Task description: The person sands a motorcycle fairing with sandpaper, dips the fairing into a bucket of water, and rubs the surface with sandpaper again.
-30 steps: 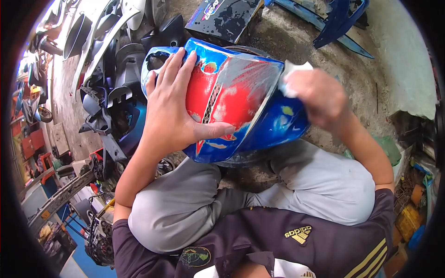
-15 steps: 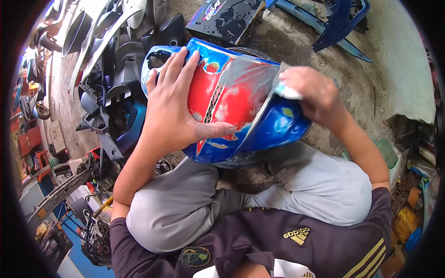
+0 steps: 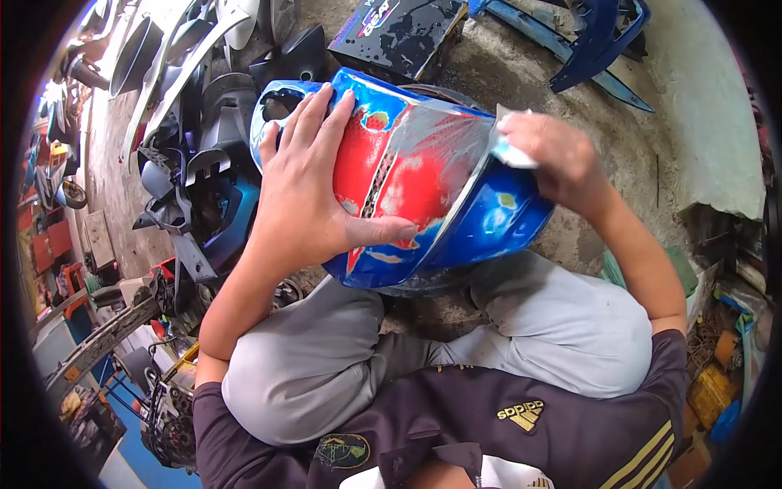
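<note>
A blue and red motorcycle fairing panel (image 3: pixel 423 183) lies across the front of my lap, with paint worn to grey and pale patches. My left hand (image 3: pixel 305 187) rests on its left side, fingers spread over the top and thumb stretched across the red part. At the right edge of the panel, my right hand (image 3: pixel 562 159) is closed on a folded piece of sandpaper (image 3: pixel 511 151), whitish and grey. The sandpaper touches the raised ridge beside the blue side face. My right fingertips are partly hidden behind it.
A black box (image 3: pixel 399 37) stands just beyond the panel. Blue body panels (image 3: pixel 599 49) lie at the far right on the concrete floor. Several dark plastic parts (image 3: pixel 228 114) are piled at the left. A metal engine part (image 3: pixel 167 424) sits at lower left.
My right hand has shifted slightly to the right with the sandpaper along the panel's edge. The panel and my left hand have moved very slightly right.
</note>
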Action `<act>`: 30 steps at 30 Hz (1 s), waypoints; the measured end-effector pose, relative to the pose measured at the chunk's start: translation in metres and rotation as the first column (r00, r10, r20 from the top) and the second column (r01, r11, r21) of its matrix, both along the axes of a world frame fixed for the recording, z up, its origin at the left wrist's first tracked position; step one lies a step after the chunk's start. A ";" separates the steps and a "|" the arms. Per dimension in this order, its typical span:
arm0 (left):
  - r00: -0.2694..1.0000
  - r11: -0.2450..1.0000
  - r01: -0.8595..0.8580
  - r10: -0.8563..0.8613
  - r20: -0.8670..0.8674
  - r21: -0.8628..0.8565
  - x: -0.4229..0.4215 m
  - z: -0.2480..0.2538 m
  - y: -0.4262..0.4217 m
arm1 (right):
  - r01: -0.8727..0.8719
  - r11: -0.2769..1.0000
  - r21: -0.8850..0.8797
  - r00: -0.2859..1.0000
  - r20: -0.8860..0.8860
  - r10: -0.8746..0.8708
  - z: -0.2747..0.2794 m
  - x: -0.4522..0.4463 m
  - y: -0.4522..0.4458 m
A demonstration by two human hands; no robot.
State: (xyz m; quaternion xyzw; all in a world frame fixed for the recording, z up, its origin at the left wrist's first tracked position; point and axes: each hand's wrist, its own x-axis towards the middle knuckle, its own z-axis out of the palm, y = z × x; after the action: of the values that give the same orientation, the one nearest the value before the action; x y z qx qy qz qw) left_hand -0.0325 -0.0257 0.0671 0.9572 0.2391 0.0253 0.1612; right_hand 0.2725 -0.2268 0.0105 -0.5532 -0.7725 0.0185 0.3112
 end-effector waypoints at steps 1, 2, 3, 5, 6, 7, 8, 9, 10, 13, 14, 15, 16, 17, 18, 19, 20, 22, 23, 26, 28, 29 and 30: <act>1.000 1.000 0.000 0.000 0.002 -0.006 0.001 0.000 0.000 | -0.010 1.000 0.006 1.000 -0.021 0.010 0.005 -0.016 -0.004; 1.000 1.000 -0.005 0.005 -0.001 -0.002 0.001 0.000 0.000 | -0.068 0.998 -0.013 0.994 -0.084 0.066 0.016 -0.034 -0.007; 1.000 1.000 -0.007 0.007 -0.006 0.000 0.002 0.000 -0.001 | -0.102 0.994 -0.026 0.992 -0.080 0.100 0.020 -0.034 -0.008; 1.000 1.000 -0.008 0.009 -0.021 0.012 0.001 -0.002 0.002 | -0.055 0.998 -0.030 0.997 -0.051 0.054 0.014 -0.020 -0.003; 1.000 1.000 -0.007 0.007 -0.021 0.001 0.000 -0.001 0.001 | 0.024 1.000 -0.019 0.999 -0.022 -0.025 0.009 -0.006 0.004; 1.000 1.000 -0.009 0.009 -0.017 -0.008 0.000 0.000 0.000 | 0.008 1.000 -0.026 1.000 -0.030 -0.009 0.006 -0.005 0.004; 1.000 1.000 -0.011 0.011 -0.011 -0.014 0.002 0.000 0.000 | -0.006 1.000 -0.004 0.999 -0.049 0.005 0.006 -0.017 -0.005; 1.000 1.000 -0.007 0.007 -0.017 -0.016 0.000 0.000 0.001 | -0.069 0.998 -0.004 0.996 -0.057 0.068 0.014 -0.031 -0.007; 1.000 1.000 -0.005 0.005 -0.021 -0.014 0.000 0.000 0.001 | -0.127 0.992 -0.006 0.990 -0.068 0.126 0.020 -0.039 -0.010; 1.000 1.000 -0.004 0.004 -0.018 -0.004 0.001 0.000 0.001 | -0.017 1.000 0.010 0.999 -0.037 0.017 -0.003 -0.007 -0.002; 1.000 1.000 -0.004 0.004 -0.016 -0.006 0.001 0.000 0.000 | -0.004 1.000 0.021 1.000 -0.021 0.004 -0.003 -0.004 0.000; 1.000 1.000 -0.002 0.002 -0.017 -0.006 0.002 0.000 0.001 | -0.052 0.998 0.018 0.997 -0.053 0.053 0.007 -0.018 -0.001; 1.000 1.000 -0.006 0.006 -0.015 -0.007 0.000 0.000 0.000 | -0.097 0.995 0.013 0.991 -0.092 0.098 0.018 -0.035 -0.003; 1.000 1.000 -0.008 0.008 -0.012 -0.005 0.000 0.000 0.001 | -0.127 0.992 0.017 0.990 -0.066 0.128 0.019 -0.036 -0.003; 1.000 1.000 -0.007 0.007 -0.010 -0.006 -0.001 0.000 0.001 | -0.080 0.997 0.003 0.994 -0.069 0.080 0.013 -0.028 -0.002; 1.000 1.000 0.004 -0.004 -0.010 -0.002 -0.001 0.000 0.000 | -0.038 0.999 -0.012 0.997 -0.068 0.037 0.004 -0.010 0.002; 1.000 1.000 0.010 -0.010 -0.004 0.004 -0.001 0.000 -0.001 | -0.001 1.000 -0.024 0.998 -0.061 -0.001 -0.002 0.001 0.006; 1.000 1.000 0.020 -0.020 0.008 0.019 0.001 0.000 0.000 | 0.006 0.999 0.044 0.996 -0.087 -0.002 0.006 -0.025 0.002; 1.000 1.000 -0.006 0.006 -0.009 -0.009 0.000 0.000 -0.001 | -0.038 0.999 0.036 0.995 -0.096 0.041 0.015 -0.035 0.001; 1.000 1.000 -0.011 0.011 -0.013 0.018 -0.001 -0.002 0.001 | 0.008 1.000 0.002 0.996 -0.086 -0.008 0.004 -0.013 0.003; 1.000 1.000 -0.015 0.015 -0.014 0.001 -0.001 -0.001 -0.001 | 0.002 1.000 0.024 0.998 -0.055 -0.001 0.008 -0.015 0.007; 1.000 1.000 -0.016 0.016 -0.015 -0.007 -0.001 -0.001 -0.001 | -0.048 0.999 0.026 0.995 -0.090 0.050 0.014 -0.029 0.002; 1.000 1.000 -0.020 0.020 -0.010 -0.005 -0.001 -0.001 -0.001 | -0.093 0.995 0.028 0.987 -0.132 0.096 0.024 -0.048 -0.002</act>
State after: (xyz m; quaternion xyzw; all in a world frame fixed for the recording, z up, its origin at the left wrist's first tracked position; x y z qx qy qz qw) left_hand -0.0339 -0.0269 0.0658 0.9544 0.2496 0.0214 0.1622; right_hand 0.2248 -0.2285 0.0345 -0.5101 -0.7756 0.0616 0.3667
